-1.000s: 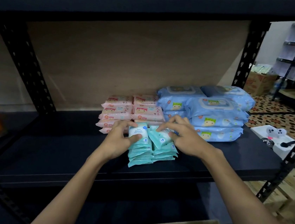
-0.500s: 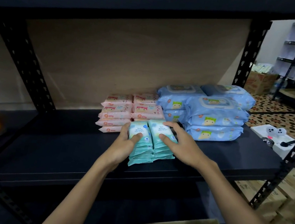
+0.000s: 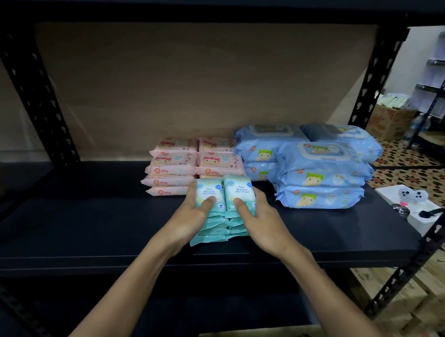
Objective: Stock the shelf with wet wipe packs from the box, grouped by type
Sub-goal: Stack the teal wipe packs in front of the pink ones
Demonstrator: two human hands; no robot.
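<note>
Your grip: left hand point(image 3: 191, 221) and right hand point(image 3: 261, 222) clamp both teal wipe stacks point(image 3: 225, 196) from the sides, squaring them, frame centre, before pink packs point(image 3: 173, 164).

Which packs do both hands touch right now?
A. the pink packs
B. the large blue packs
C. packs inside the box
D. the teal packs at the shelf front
D: the left hand and right hand flank the two teal stacks, fingers resting on top; pink packs and blue packs sit untouched behind.
</note>
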